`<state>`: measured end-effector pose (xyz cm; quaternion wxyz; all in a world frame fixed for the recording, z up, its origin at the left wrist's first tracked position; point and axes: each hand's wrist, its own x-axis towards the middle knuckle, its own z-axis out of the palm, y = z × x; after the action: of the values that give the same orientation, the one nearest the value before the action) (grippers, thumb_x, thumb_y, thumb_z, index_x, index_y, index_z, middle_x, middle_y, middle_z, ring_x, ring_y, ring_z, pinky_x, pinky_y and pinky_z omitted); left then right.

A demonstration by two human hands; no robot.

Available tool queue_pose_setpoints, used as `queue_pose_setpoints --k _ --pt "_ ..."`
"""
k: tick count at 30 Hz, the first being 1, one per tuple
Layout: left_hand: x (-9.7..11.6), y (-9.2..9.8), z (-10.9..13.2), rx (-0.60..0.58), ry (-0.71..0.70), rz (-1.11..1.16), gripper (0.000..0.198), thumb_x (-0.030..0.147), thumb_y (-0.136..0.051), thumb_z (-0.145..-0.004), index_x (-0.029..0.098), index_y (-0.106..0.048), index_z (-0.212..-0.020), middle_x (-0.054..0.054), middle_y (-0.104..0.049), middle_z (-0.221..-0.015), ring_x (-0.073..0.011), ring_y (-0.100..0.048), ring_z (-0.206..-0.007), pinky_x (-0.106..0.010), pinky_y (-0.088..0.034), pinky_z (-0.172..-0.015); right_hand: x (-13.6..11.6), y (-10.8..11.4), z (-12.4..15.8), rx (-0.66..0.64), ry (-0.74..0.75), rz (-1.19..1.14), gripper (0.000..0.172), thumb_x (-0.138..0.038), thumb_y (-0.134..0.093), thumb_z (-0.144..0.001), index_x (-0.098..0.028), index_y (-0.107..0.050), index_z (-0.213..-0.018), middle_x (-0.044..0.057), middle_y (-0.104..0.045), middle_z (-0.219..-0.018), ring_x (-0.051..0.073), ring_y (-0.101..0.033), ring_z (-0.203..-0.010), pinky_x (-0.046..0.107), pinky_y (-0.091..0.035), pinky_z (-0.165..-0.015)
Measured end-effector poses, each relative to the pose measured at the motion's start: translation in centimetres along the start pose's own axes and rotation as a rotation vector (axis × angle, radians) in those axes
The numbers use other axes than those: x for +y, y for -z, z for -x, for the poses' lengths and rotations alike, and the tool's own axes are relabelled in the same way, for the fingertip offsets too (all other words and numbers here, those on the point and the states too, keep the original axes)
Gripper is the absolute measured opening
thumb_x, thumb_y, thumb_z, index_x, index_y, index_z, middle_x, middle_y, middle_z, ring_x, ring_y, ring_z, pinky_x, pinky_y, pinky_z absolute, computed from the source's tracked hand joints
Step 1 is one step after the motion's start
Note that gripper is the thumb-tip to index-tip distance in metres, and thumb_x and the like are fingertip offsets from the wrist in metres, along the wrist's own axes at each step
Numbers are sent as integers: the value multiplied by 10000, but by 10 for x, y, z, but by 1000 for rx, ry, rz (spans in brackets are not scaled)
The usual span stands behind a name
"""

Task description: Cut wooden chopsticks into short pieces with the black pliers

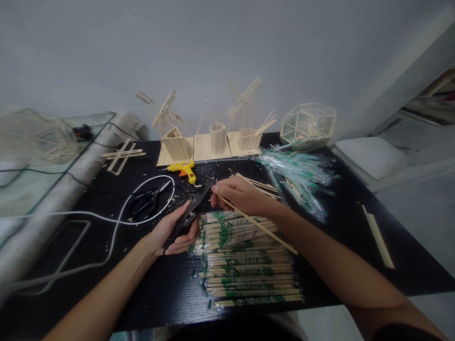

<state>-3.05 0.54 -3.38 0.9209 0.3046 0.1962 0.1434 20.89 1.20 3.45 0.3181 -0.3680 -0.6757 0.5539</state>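
- One thin wooden stick (pixel 265 229), pinched between thumb and fingers of the right hand (pixel 245 194); upper end mostly hidden in the grip, long free end slanting down to the right, above the wrapped chopstick packets (pixel 249 272).
- Black clippers (pixel 190 215) held in the wrapped fingers of the left hand (pixel 167 227), upper end angled toward the right fingertips; too blurred to tell whether parted or closed at the tip.
- Chief danger, by judgement: a nipped fingertip, from so little room between right thumb and clipper tip.
- Possible as well: a split or crooked stick end, from a squeeze off-square to the grain.
- Perhaps a flying offcut, from a sudden snap near the pale scraps (pixel 174 201) strewn over the black table (pixel 159 296).
- Likely snag to the left: white cable (pixel 88 214), looped around a black-handled tool (pixel 147 201); cause, a low sweep of the left forearm.
- Farther back, yellow glue gun (pixel 183 169) just in front of the wooden models (pixel 177 147); risk of a knock from an overlong reach. Hot or cold, cannot tell.
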Motion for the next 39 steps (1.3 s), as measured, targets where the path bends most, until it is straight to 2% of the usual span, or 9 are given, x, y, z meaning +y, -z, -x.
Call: queue_pose_setpoints --k 12,17,22,24,29,33,39 --pt "-2 1 0 19 10 -8 731 610 -299 -1005 87 -704 -694 46 -349 -359 -51 -251 -227 -145 -281 -238 -3 0 1 -2 -1 -10 359 -296 -449 -974 -158 -647 -709 -48 -476 -516 91 -431 -482 250 -337 -496" --pt "0 2 1 9 19 5 719 629 -333 -990 82 -698 -699 43 -365 -373 -49 -261 -234 -141 -281 -241 -6 -2 1 21 -52 -55 371 -277 -447 -970 -152 -655 -690 -41 -486 -510 97 -447 -485 249 -349 -496" --pt "0 5 2 -4 51 -13 737 638 -314 -987 70 -705 -727 26 -394 -376 -60 -290 -232 -153 -302 -245 -5 -5 2 37 -23 -4 519 -489 -467 -1009 -132 -690 -706 -53 -456 -472 87 -395 -451 254 -321 -486" --pt "0 5 2 -2 52 -13 742 641 -311 -986 69 -705 -724 28 -384 -368 -61 -283 -233 -152 -296 -244 -3 -5 1 38 14 8 529 -519 -481 -1003 -130 -688 -710 -64 -442 -463 80 -372 -440 251 -309 -479" --pt "0 3 2 6 40 -18 741 627 -293 -995 74 -703 -721 37 -357 -356 -61 -263 -229 -153 -288 -244 -3 -3 2 1 54 18 473 -427 -438 -1036 -136 -675 -748 -64 -451 -489 80 -405 -463 236 -333 -491" --pt "0 2 2 5 44 -7 722 635 -317 -987 84 -693 -710 44 -354 -364 -57 -249 -231 -152 -265 -235 -5 -2 3 -14 12 30 442 -399 -415 -1038 -149 -653 -762 -51 -473 -528 93 -440 -488 235 -354 -487" --pt "-1 1 0 48 26 -39 721 628 -314 -992 81 -690 -710 44 -359 -365 -57 -255 -235 -157 -267 -241 -3 -3 1 38 -49 83 387 -274 -401 -994 -153 -635 -711 -34 -494 -564 98 -457 -516 248 -354 -514"
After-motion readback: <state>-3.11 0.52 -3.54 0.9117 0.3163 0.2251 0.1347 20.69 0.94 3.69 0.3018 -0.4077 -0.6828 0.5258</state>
